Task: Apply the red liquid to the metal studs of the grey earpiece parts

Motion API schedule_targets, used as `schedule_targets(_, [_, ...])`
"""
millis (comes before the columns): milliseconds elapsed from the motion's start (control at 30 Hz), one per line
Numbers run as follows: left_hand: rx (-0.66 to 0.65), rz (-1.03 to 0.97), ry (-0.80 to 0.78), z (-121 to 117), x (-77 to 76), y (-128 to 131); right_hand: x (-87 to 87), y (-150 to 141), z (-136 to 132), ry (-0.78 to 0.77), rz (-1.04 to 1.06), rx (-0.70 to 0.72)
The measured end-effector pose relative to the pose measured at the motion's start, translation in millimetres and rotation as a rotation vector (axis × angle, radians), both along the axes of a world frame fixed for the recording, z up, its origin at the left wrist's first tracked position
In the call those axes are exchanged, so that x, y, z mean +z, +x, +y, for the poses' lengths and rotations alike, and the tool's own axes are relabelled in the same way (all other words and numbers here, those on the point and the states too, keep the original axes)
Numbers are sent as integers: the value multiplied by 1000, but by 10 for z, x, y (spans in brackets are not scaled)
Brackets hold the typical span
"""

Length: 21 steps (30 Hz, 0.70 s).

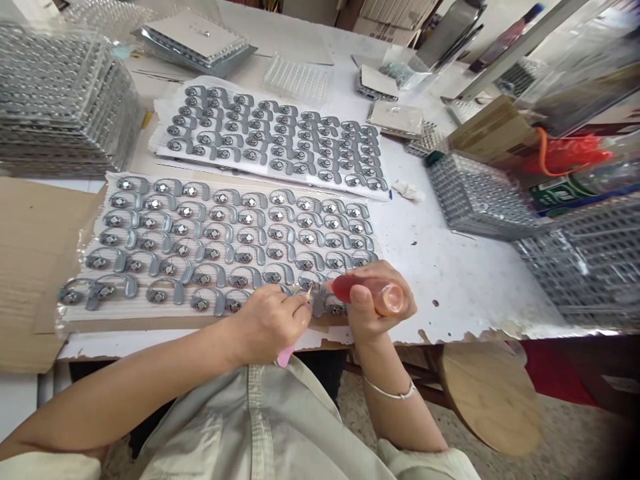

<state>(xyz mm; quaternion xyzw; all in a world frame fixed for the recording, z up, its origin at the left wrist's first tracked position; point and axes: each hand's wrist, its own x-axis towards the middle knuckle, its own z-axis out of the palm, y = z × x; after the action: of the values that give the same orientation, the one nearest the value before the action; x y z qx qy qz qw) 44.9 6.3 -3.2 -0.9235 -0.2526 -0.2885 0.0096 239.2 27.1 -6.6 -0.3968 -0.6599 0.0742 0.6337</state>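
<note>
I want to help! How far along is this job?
Stacked clear plastic trays look done. In hand: the left hand holds a pink-handled tool at one grey curved piece, the right hand a red translucent bottle. Left: probably the other pieces on the near white sheet, though I cannot tell which.

Tilted translucent red bottle (357, 290), tip of pink-handled tool (285, 357) near it

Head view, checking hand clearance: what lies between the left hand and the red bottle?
In the head view, a grey curved plastic part lies between the left hand and the red plastic bottle.
</note>
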Motion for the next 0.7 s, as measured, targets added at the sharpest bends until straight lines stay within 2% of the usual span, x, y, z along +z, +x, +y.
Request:
schedule_targets(433, [-7,-55,-18,23,28,2,-18,7,11,27,-61,32])
schedule_targets(700, [30,-39,-153,42,-3,-16,-26,20,-8,68,-89,48])
